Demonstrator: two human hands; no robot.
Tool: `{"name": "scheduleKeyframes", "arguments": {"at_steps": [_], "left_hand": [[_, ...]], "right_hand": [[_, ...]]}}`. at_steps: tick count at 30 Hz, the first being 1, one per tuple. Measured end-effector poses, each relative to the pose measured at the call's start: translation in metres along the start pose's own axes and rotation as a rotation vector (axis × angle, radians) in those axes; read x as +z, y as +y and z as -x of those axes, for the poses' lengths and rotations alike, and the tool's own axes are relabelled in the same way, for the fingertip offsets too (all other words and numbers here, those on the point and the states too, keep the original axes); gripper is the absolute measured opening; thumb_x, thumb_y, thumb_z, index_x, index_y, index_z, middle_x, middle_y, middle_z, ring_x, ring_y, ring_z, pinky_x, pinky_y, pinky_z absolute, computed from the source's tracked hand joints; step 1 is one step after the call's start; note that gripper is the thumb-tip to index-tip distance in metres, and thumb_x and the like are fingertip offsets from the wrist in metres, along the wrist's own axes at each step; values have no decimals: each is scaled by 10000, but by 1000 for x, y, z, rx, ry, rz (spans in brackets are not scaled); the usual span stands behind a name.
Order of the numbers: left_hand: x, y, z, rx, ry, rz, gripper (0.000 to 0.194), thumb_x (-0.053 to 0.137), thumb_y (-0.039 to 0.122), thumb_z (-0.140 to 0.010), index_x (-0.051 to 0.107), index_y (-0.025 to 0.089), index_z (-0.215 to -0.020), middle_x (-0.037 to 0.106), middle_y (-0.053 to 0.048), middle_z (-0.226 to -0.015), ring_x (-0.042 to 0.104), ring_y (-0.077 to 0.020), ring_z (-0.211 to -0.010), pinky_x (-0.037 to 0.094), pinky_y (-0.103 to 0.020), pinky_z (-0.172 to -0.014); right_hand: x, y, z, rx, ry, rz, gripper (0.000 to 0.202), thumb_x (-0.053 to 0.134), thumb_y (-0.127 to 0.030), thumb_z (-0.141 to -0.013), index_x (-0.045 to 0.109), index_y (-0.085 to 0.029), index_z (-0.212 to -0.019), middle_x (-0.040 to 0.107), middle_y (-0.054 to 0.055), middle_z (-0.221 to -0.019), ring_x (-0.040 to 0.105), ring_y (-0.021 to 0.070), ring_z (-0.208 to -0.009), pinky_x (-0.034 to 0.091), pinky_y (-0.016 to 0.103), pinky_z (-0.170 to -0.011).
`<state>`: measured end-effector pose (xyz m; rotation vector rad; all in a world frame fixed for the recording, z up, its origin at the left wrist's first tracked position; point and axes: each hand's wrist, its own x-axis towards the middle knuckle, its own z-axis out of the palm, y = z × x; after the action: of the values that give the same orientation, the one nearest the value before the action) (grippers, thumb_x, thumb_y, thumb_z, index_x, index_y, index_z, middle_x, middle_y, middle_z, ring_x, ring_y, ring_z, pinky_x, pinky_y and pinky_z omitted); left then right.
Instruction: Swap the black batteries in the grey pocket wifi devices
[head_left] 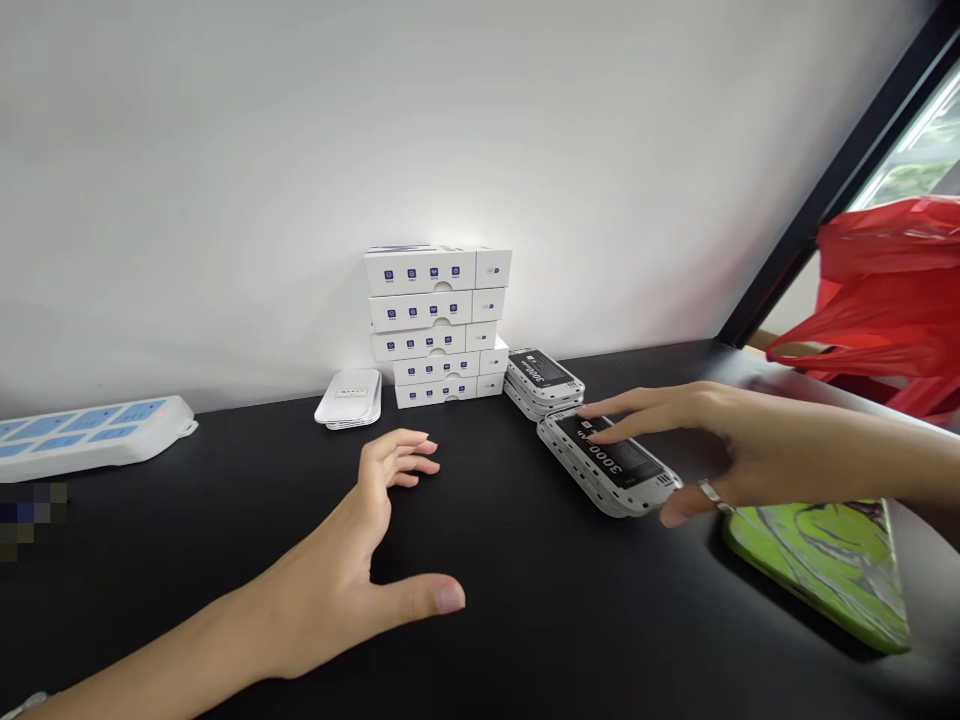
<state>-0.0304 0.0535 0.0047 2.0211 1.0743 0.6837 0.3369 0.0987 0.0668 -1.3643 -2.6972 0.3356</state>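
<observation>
My left hand is held over the black table with its fingers curved and thumb spread apart, holding nothing. On the right, my right hand, with a ring on one finger, reaches over the nearer stack of white handheld devices. The top device shows a black battery printed "3000mAh". Two fingers lie over that battery and the thumb is by the near corner, fingers apart; whether they press on it I cannot tell. Just behind stands another stack of similar devices, also with a battery showing.
Several white boxes are stacked against the wall. Left of them lie thin white covers. A white and blue power strip lies far left. A green patterned object is under my right forearm; a red plastic bag is at the right.
</observation>
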Motion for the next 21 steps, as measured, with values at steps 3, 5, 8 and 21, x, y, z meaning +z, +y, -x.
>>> {"name": "scheduleKeyframes", "arguments": {"at_steps": [3, 5, 8, 21], "left_hand": [[1, 0, 0, 12, 5, 12, 756, 637, 621, -834, 139, 418, -1365, 241, -65, -1454, 325, -340, -1347, 303, -607, -1113], [2, 0, 0, 14, 8, 17, 733, 633, 608, -844, 151, 410, -1360, 252, -73, -1452, 327, -349, -1345, 299, -619, -1108], [4, 1, 0, 21, 18, 13, 724, 629, 601, -852, 153, 407, -1362, 258, -77, -1452, 332, -354, -1340, 297, -631, -1098], [3, 2, 1, -5, 19, -4, 745, 657, 575, -838, 162, 398, -1366, 255, -74, -1443, 348, -350, -1321, 306, -637, -1072]], "right_hand": [[-9, -5, -16, 57, 128, 15, 562, 684, -625, -744, 623, -336, -1222, 645, 53, -1249, 619, 353, -1085, 552, 499, -835], [-11, -8, -37, 109, 219, 27, 579, 574, -664, -807, 608, -236, -1196, 690, 100, -1097, 657, 299, -922, 552, 457, -764], [-9, -12, -73, 203, 243, 92, 763, 467, -718, -831, 461, -145, -1335, 682, 135, -1015, 647, 262, -804, 530, 437, -736], [-13, -59, -63, 370, 157, 254, 868, 545, -633, -758, 283, -123, -1409, 628, 89, -780, 604, 270, -670, 414, 313, -504]]}}
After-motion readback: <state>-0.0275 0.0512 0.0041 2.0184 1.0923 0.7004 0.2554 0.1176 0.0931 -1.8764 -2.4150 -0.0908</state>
